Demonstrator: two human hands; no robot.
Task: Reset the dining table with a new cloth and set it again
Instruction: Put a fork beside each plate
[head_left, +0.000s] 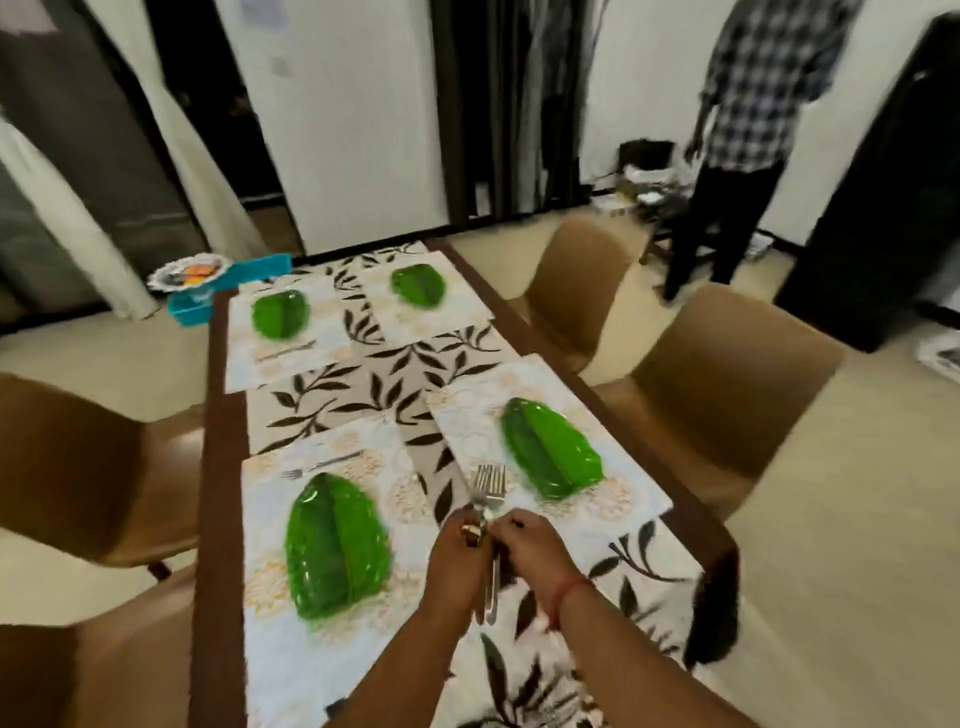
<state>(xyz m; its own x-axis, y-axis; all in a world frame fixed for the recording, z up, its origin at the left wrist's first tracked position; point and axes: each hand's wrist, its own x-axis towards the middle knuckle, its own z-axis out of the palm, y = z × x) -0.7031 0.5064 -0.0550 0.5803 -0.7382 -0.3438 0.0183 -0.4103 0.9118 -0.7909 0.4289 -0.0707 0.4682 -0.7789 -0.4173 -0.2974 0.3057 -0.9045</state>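
Steel forks (488, 491), at least two, are held tines-up above the leaf-print cloth (384, 389) between the two near placemats. Left hand (457, 558) and right hand (527, 545) both curl around the handles. Four green leaf-shaped plates (337, 543) sit on placemats (291, 649); two mats on the left already carry a fork.

Home dining room. Long wooden bench (221, 467) with leaf-print cloth (363, 395), placemats (291, 364), green leaf-shaped plates (336, 545), forks (488, 486). Brown padded chairs (727, 384) on both sides. Curtains (171, 130), white walls, tiled floor, a person in a checked shirt (748, 104) standing at back.
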